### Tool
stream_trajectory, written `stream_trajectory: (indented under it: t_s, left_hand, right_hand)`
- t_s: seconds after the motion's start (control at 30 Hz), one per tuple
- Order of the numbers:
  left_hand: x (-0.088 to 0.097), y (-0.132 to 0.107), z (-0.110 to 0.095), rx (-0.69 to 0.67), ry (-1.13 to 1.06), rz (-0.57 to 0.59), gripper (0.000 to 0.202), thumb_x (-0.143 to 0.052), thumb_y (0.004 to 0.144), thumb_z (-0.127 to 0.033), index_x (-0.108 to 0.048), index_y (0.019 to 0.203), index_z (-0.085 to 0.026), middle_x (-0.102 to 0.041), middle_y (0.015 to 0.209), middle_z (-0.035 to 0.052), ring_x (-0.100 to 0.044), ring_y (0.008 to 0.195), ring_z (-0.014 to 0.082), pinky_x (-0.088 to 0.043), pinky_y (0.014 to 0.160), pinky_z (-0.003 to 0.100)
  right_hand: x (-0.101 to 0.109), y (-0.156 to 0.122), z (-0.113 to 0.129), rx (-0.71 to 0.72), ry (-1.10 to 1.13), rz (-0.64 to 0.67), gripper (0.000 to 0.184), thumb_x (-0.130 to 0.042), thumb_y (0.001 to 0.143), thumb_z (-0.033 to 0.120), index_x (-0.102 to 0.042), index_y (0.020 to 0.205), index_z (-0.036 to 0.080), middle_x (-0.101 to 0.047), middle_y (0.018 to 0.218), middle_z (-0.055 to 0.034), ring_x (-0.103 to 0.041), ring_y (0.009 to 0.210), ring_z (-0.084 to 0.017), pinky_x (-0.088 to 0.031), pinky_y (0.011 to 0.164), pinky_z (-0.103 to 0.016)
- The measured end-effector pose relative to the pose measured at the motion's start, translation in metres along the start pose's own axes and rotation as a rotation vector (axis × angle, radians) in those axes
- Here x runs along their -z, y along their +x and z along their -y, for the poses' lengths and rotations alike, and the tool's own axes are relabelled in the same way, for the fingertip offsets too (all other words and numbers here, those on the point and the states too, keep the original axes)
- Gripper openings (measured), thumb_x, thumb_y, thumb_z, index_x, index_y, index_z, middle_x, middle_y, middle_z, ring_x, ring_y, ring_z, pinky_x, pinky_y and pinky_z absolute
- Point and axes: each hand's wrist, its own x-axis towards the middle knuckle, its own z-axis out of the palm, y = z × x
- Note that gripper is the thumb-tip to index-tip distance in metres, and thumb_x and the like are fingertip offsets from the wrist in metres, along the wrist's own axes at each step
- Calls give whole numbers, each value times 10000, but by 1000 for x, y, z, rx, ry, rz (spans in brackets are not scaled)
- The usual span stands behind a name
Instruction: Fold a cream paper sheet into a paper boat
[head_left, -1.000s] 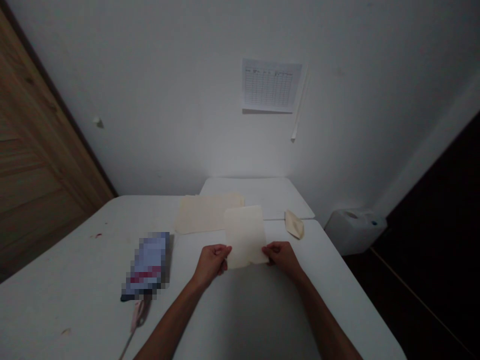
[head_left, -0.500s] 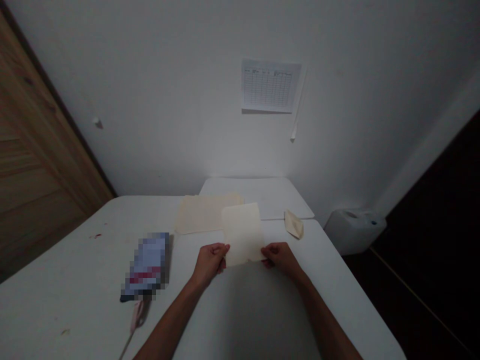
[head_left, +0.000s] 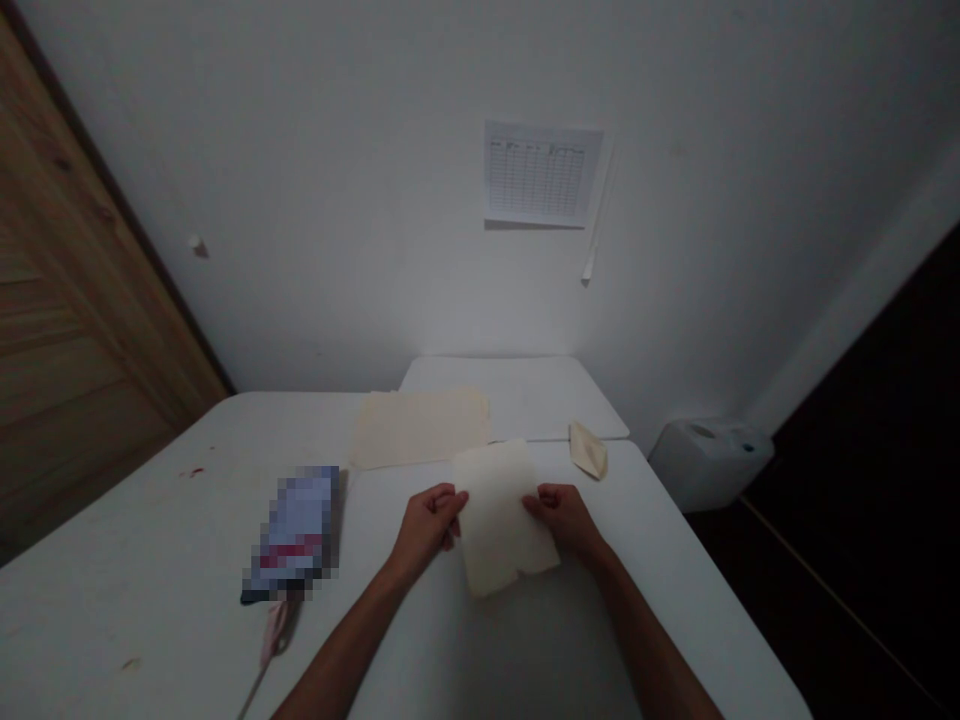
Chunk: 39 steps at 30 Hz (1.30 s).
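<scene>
A cream sheet of paper (head_left: pixel 502 515) is held between both hands over the white table (head_left: pixel 525 650). My left hand (head_left: pixel 427 525) pinches the sheet's left edge with closed fingers. On the right edge, my right hand (head_left: pixel 562 517) grips in the same way. The sheet's lower end has a small notch and reaches down toward me. More cream paper (head_left: pixel 420 425) lies flat on the table just behind it. A small folded cream piece (head_left: pixel 589 449) rests to the right of my right hand.
A blurred blue and red pack (head_left: pixel 295 530) lies at the left on the table, with pink-handled scissors (head_left: pixel 274 635) below it. A printed chart (head_left: pixel 542 173) hangs on the wall. A white container (head_left: pixel 709 460) stands on the floor at the right. A wooden door (head_left: pixel 67 340) fills the left.
The sheet has come down and toward me: its lower end now hangs below my hands, where before it stood up above them. Both hands now grip its sides.
</scene>
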Motion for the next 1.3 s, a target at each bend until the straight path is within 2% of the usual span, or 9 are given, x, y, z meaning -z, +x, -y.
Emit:
stream_trajectory:
  t_s: [0.07,0.13,0.27,0.47,0.57,0.83,0.97,1.13,1.3]
  left_hand:
    - [3,3,0,-28,-30,-122,466,-709,666,-546,-610,872,-140,-559,458,-44,-431,313,88,-325,323,191]
    - [6,6,0,-33,-31,-164,505,-717,652,-556,-613,910,-135,-557,464,-47,-432,318,89,-327,325,192]
    - [8,6,2,-31,-31,-189,455,-726,640,-566,-614,768,-143,-537,455,-44,-421,321,77,-309,326,184]
    - [0,3,4,-18,-21,-112,427,-733,628,-554,-597,649,-149,-499,409,-54,-359,295,51,-259,317,170]
    - [-5,0,5,-18,-12,-57,404,-739,643,-521,-591,614,-146,-485,403,-55,-356,299,48,-260,320,168]
    - [-3,2,9,-38,34,-76,430,-709,676,-522,-658,842,-128,-565,468,-27,-417,324,78,-325,322,183]
    - [-1,4,12,-52,75,-79,451,-685,690,-550,-664,826,-121,-552,453,-23,-423,325,83,-321,326,185]
    - [0,5,17,-118,225,-101,504,-587,741,-618,-675,832,-130,-552,468,-19,-439,342,93,-306,348,191]
    - [2,6,15,-199,431,-144,443,-526,793,-563,-696,825,-155,-661,627,31,-585,526,158,-424,500,241]
  right_hand:
    - [-1,-2,2,14,-32,38,443,-654,709,581,-602,642,147,-621,609,-18,-552,549,-151,-385,489,-231]
    - [-1,-3,3,27,-49,74,427,-647,721,564,-612,639,146,-607,594,-11,-535,538,-145,-375,486,-230]
    - [-2,-5,4,31,-48,146,395,-649,734,532,-631,672,142,-615,621,-9,-532,546,-138,-375,506,-229]
    - [-4,0,2,53,8,-31,441,-661,707,575,-644,799,144,-652,680,-21,-572,596,-158,-405,539,-238]
    - [-6,1,1,54,13,-127,454,-654,706,593,-634,770,145,-654,676,-26,-580,602,-168,-407,532,-242]
    - [-7,-1,1,61,2,-146,407,-672,711,548,-615,666,148,-653,662,-35,-603,621,-192,-422,544,-251]
    - [-8,0,-1,51,-1,-139,416,-664,708,558,-620,683,145,-653,668,-29,-600,621,-186,-425,543,-246]
    - [-7,3,-6,104,-148,-191,402,-633,732,532,-590,631,145,-612,602,-6,-588,589,-173,-403,525,-237]
    - [-10,1,-4,135,-325,-242,275,-623,763,422,-659,693,158,-680,663,-26,-639,623,-186,-451,588,-253]
